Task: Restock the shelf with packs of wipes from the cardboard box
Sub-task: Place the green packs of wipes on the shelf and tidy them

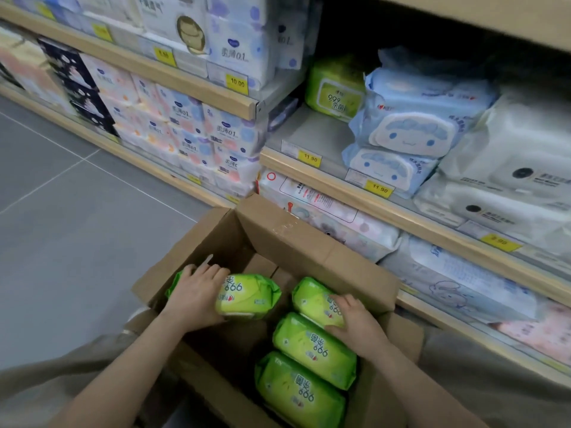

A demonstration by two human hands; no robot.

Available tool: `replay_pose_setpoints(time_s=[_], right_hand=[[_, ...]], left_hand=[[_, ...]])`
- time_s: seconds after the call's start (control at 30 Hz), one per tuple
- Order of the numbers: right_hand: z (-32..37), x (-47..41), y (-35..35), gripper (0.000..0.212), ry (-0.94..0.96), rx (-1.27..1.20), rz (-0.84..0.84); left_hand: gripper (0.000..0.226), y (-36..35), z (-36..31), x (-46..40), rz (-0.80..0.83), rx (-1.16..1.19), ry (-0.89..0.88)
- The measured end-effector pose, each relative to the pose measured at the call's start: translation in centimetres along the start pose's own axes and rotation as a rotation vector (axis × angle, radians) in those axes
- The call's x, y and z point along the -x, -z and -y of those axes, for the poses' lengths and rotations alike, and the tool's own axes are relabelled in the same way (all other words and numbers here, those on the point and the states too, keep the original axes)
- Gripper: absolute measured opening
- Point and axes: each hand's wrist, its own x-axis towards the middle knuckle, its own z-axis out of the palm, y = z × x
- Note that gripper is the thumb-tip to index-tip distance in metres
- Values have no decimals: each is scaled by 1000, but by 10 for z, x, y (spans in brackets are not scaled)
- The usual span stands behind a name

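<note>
Both my hands are down in the cardboard box [309,242], each on a green pack of wipes. My left hand [197,296] lies over the end of one pack [247,296] on the left side of the box, fingers curled round its far edge and thumb underneath, so I have it gripped. My right hand [355,325] rests on the far pack [312,299] of the row on the right, fingers bent over its top and thumb at its near edge; it looks like a hold, though not a firm one yet. Two more green packs [312,350] lie behind it, nearer me, touching edge to edge.

These packs should handle as soft, pillowy bricks: glossy plastic film, slightly puffed, with crimped seams at the ends. I judge them moderately heavy for their size because they hold wet tissue, and the film looks slick, so a pinch on a seam may slip or tear. Better to span the short width, thumb on one long side and fingers on the other, and squeeze gently; the stack inside will give a little.

The box is plain brown corrugated board, flaps standing open, stiff enough to stay put. The target shelf [312,131] is pale grey with a wooden front lip and yellow price tags; one matching green pack [336,88] stands at its back, beside soft blue packs [411,131].
</note>
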Motion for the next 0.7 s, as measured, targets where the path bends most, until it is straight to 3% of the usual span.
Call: replay_pose_setpoints(time_s=[0.17, 0.47, 0.7], right_hand=[[-17, -22, -29, 76, -114, 58, 72], [-21, -40, -50, 93, -153, 186, 24], [-23, -43, -66, 92, -151, 148, -64]], left_hand=[[92, -21, 2, -14, 97, 37, 41], [92, -52, 3, -25, 152, 22, 18], [91, -53, 2, -26, 191, 37, 11]])
